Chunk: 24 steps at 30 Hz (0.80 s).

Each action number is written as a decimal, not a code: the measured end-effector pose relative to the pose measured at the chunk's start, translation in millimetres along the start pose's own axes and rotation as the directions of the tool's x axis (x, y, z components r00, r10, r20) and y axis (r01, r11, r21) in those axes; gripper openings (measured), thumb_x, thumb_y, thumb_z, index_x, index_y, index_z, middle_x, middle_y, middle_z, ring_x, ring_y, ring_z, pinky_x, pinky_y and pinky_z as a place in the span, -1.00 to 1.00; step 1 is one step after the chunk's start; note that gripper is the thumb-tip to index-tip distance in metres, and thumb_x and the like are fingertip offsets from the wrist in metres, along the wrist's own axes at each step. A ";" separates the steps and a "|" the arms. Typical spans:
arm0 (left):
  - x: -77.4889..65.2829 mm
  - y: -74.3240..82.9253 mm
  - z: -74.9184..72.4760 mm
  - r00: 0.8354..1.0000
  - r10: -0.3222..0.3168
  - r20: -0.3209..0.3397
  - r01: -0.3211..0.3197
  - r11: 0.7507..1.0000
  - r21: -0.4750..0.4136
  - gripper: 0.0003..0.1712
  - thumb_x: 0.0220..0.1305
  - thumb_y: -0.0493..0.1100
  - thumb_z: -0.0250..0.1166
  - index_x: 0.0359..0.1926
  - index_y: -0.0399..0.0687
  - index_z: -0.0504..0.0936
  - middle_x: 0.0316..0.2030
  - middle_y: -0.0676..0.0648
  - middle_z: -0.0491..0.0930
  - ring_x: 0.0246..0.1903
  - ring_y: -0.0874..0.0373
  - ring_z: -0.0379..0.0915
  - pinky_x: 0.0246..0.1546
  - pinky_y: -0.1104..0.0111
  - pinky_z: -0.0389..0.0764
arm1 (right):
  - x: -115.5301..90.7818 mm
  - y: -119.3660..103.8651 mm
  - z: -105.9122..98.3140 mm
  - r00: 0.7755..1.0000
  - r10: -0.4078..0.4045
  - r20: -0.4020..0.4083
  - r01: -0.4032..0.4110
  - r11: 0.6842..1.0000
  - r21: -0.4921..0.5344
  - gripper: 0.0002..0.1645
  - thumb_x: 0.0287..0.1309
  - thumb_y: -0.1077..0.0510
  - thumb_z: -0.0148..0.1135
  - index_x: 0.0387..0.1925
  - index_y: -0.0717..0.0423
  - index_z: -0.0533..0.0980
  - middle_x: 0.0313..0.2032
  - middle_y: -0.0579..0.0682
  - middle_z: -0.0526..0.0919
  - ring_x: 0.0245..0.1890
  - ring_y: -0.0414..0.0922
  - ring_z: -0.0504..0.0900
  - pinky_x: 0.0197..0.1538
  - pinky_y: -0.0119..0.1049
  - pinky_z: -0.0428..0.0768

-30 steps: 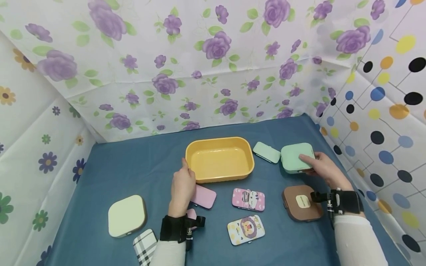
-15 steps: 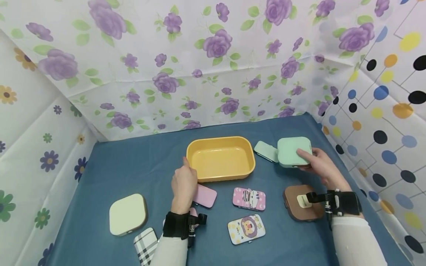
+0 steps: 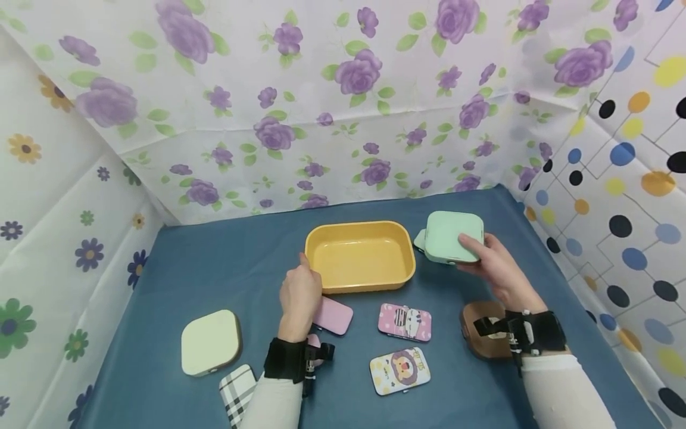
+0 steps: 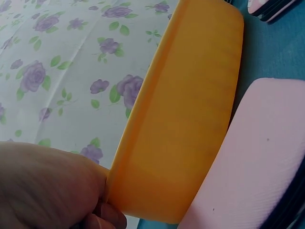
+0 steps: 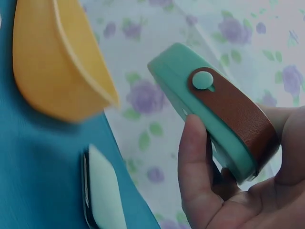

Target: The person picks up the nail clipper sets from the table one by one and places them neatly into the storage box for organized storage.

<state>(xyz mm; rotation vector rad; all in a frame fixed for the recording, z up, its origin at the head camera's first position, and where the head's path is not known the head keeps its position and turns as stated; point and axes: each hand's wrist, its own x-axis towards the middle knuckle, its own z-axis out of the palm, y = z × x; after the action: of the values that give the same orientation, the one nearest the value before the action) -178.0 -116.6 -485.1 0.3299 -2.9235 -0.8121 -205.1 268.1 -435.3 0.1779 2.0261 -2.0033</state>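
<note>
Two hands are busy: the right hand [image 3: 498,265] grips a mint case [image 3: 451,237] by its near right edge, thumb on the lid and fingers below, while the left hand [image 3: 301,295] pinches the rim of a yellow tray [image 3: 364,265] at its left end. Compared with a second ago, the right hand has carried the mint case leftward, closer to the tray; it now covers most of a small mint tin [image 3: 420,241], which earlier showed whole just left of the case. The right wrist has also come over more of the brown case [image 3: 474,319] on the near side of that hand. The left hand has kept its place on the tray.

The mint case is squarish with rounded corners, so no long axis stands out from above; its lid faces up and its free edge points left, away from the right palm. From the right wrist it shows edge-on, tilted, a brown strap [image 5: 233,109] snapped across its side, with the case clear of the small tin. The tray's long axis runs sideways, stretching rightward from the left hand toward the right one, its open side up. Just beside the left hand, on its near right side, lies a pink tin [image 3: 336,316].
</note>
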 end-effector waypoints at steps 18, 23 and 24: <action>0.8 2.5 1.2 1.000 -0.025 0.018 0.025 1.000 -0.014 -0.38 0.50 -0.19 -0.02 0.50 -0.27 0.16 -0.76 -0.09 0.34 -0.84 0.06 0.22 -0.79 0.32 0.20 | 12.4 0.1 65.9 0.999 0.009 0.054 -0.005 0.998 -0.062 0.05 0.22 -0.25 0.31 0.44 0.17 0.00 0.17 0.22 0.38 -0.05 -0.07 0.62 -0.05 -0.22 0.64; 0.1 3.5 2.1 0.999 -0.032 0.025 0.034 0.997 -0.076 -0.38 0.51 -0.21 -0.04 0.50 -0.31 0.14 -0.71 -0.11 0.35 -0.81 0.03 0.26 -0.75 0.31 0.26 | 17.2 -2.0 84.4 0.995 -0.003 0.099 0.011 0.997 -0.078 0.03 0.24 -0.24 0.30 0.45 0.15 0.00 0.17 0.22 0.39 -0.03 -0.06 0.63 -0.04 -0.20 0.64; -0.3 4.1 2.1 0.999 -0.033 0.032 0.036 0.995 -0.091 -0.38 0.51 -0.21 -0.04 0.50 -0.32 0.13 -0.70 -0.12 0.35 -0.81 0.02 0.27 -0.75 0.31 0.27 | 17.8 -2.2 88.4 0.994 -0.009 0.110 0.017 0.997 -0.074 0.00 0.26 -0.22 0.29 0.44 0.15 0.01 0.16 0.23 0.40 -0.04 -0.05 0.64 -0.04 -0.19 0.65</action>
<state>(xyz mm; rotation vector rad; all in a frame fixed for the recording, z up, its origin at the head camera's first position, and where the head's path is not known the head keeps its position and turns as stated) -178.8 -112.0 -484.8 0.3640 -2.9042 -0.9606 -212.5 178.3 -437.9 0.0385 2.0349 -1.8968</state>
